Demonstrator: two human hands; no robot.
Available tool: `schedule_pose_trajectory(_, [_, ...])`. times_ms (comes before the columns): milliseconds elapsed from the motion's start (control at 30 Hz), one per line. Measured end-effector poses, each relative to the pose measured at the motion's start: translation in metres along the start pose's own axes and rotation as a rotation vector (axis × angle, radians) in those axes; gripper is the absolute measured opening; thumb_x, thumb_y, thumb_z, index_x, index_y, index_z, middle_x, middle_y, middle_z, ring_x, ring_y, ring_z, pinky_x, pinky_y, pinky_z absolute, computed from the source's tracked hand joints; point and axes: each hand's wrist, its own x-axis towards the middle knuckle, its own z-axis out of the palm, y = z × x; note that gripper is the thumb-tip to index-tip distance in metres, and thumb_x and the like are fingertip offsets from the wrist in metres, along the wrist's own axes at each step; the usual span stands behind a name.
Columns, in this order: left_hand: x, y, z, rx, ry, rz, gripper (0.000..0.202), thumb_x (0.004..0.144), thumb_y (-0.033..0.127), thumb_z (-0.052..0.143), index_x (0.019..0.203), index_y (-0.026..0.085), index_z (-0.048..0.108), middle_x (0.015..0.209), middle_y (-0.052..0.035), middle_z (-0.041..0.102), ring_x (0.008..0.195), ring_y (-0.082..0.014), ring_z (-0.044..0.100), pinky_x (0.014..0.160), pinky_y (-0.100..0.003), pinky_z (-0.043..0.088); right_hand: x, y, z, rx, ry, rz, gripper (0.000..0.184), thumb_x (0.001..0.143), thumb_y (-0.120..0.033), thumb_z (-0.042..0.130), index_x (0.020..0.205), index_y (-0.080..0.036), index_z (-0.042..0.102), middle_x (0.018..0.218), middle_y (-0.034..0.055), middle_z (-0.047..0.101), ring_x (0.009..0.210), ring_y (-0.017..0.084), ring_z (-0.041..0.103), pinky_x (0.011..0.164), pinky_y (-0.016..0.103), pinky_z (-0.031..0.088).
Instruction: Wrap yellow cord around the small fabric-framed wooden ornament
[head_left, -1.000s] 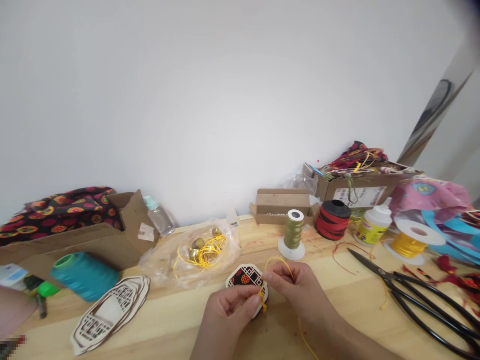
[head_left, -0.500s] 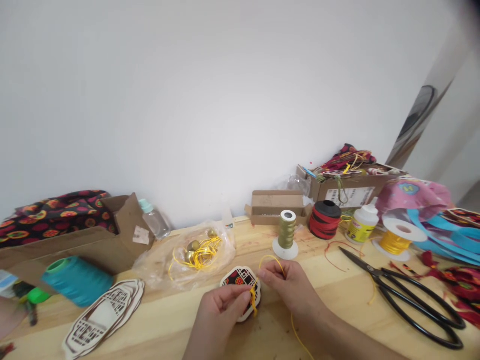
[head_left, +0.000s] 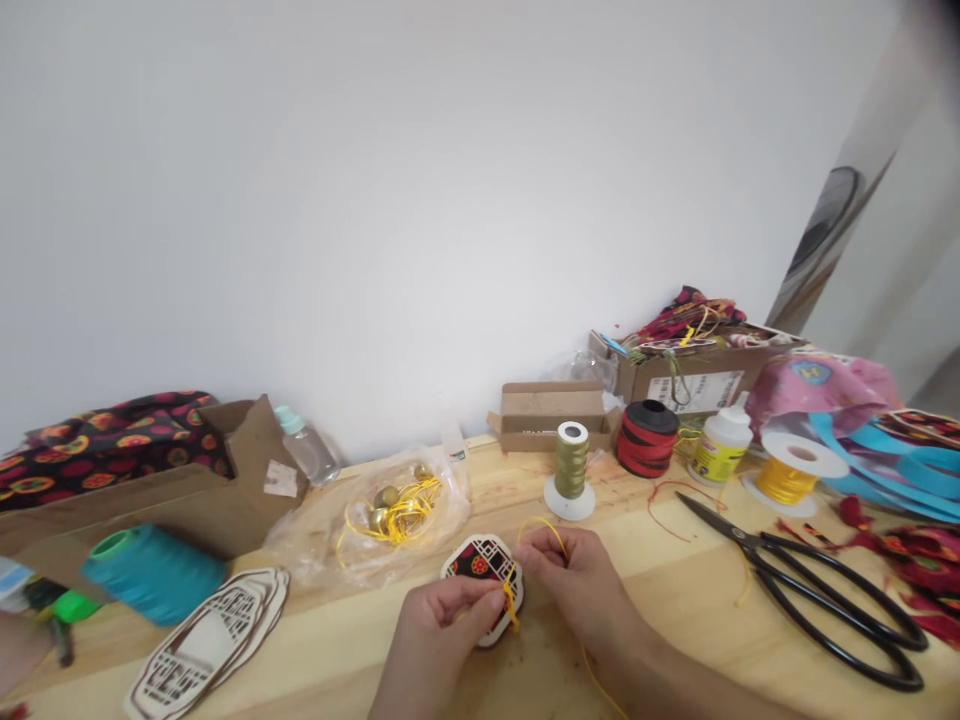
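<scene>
My left hand point(head_left: 442, 630) is closed, pinching a small wooden lattice ornament point(head_left: 484, 562) backed with dark patterned fabric, held just above the wooden table point(head_left: 675, 590). My right hand point(head_left: 577, 580) is closed too, pinching a yellow cord point(head_left: 511, 600) that loops above my fingers and is tied at the ornament's edge. The cord's tail trails down past my right wrist.
Long black scissors point(head_left: 810, 590) lie at the right. An olive thread spool point(head_left: 571, 468), red-black spool point(head_left: 647, 438), glue bottle point(head_left: 720, 445) and yellow spool point(head_left: 789, 475) stand behind. A plastic bag of gold beads point(head_left: 394, 510), teal spool point(head_left: 154, 572), wooden cutouts point(head_left: 210, 640) and cardboard boxes point(head_left: 551, 412) sit left and back.
The view has shifted a little, so the table things sit slightly lower and to the left. Both hands stay pinched on the ornament and the yellow cord, with only small finger movement.
</scene>
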Motion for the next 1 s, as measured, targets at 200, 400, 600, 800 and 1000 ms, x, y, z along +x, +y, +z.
schedule_pose_trajectory(200, [0.002, -0.004, -0.001, -0.07, 0.044, -0.016, 0.024, 0.047, 0.032, 0.072, 0.057, 0.011, 0.069, 0.05, -0.0039, 0.069, 0.045, -0.0119, 0.057, 0.047, -0.019, 0.042, 0.003, -0.001, -0.004, -0.061, -0.077, -0.04, 0.024, 0.062, -0.033, 0.058, 0.054, -0.011, 0.054, 0.05, -0.0033, 0.045, 0.048, 0.007, 0.037, 0.048, 0.019, 0.03])
schedule_pose_trajectory(400, [0.003, -0.002, -0.003, -0.027, 0.008, 0.037, 0.021, 0.051, 0.03, 0.07, 0.059, 0.011, 0.069, 0.053, -0.0033, 0.07, 0.047, -0.011, 0.056, 0.048, -0.018, 0.04, 0.001, 0.005, -0.001, -0.279, -0.143, -0.107, 0.018, 0.066, -0.027, 0.055, 0.065, -0.011, 0.061, 0.048, -0.0049, 0.039, 0.046, 0.006, 0.031, 0.043, 0.018, 0.023])
schedule_pose_trajectory(600, [0.001, -0.002, -0.001, 0.096, -0.005, 0.058, 0.017, 0.056, 0.028, 0.066, 0.058, 0.011, 0.068, 0.052, -0.0017, 0.067, 0.049, -0.0111, 0.054, 0.05, -0.018, 0.038, -0.002, 0.019, 0.0, -0.466, -0.093, -0.133, 0.016, 0.067, -0.023, 0.05, 0.063, -0.012, 0.061, 0.048, -0.0049, 0.039, 0.045, 0.006, 0.031, 0.041, 0.017, 0.021])
schedule_pose_trajectory(800, [-0.005, 0.006, 0.003, 0.214, 0.041, 0.126, 0.013, 0.056, 0.025, 0.065, 0.055, 0.012, 0.067, 0.051, -0.0004, 0.065, 0.051, -0.0121, 0.053, 0.051, -0.019, 0.039, -0.005, 0.01, 0.0, -0.727, -0.058, -0.214, 0.015, 0.064, -0.017, 0.047, 0.054, -0.014, 0.059, 0.045, -0.0059, 0.034, 0.044, 0.006, 0.03, 0.04, 0.017, 0.02])
schedule_pose_trajectory(1000, [-0.002, 0.006, 0.001, 0.096, 0.015, 0.043, 0.016, 0.054, 0.028, 0.065, 0.054, 0.012, 0.066, 0.048, -0.0003, 0.065, 0.046, -0.01, 0.052, 0.047, -0.017, 0.037, -0.007, 0.004, 0.0, -0.892, -0.045, -0.368, 0.017, 0.064, -0.015, 0.048, 0.049, -0.015, 0.055, 0.046, -0.0054, 0.038, 0.044, 0.006, 0.034, 0.042, 0.018, 0.021])
